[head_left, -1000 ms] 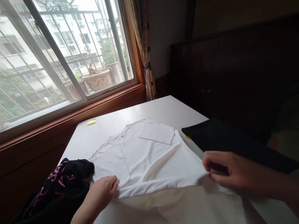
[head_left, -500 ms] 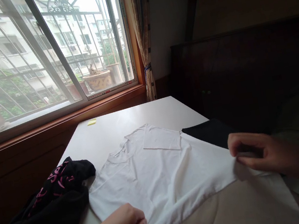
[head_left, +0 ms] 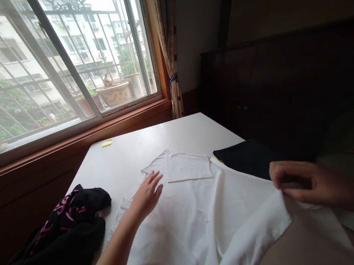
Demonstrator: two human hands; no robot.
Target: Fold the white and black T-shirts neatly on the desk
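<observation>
1. Moved since half a second ago: the left hand (head_left: 147, 195) has gone from the shirt's near edge up over its far part, while the right hand (head_left: 302, 181) stays in nearly the same place.
2. Far left, a barred window (head_left: 50, 67) stands behind the white counter (head_left: 170, 130).
3. At the counter's left side lies a crumpled black garment (head_left: 61, 233) with pink lettering.
4. Near the far left corner sits a small yellow note (head_left: 107, 143).
5. Of the two hands, the left is empty, its fingers spread wide; whether it touches the cloth I cannot tell.
6. Across the middle of the counter is the white shirt (head_left: 191, 216), wrinkled, one sleeve (head_left: 187, 165) laid flat on it.
7. Right of the shirt, just beside it, lies a dark cloth (head_left: 247, 154).
8. Farthest right, the right hand pinches the shirt's edge between thumb and fingers, holding it raised.
</observation>
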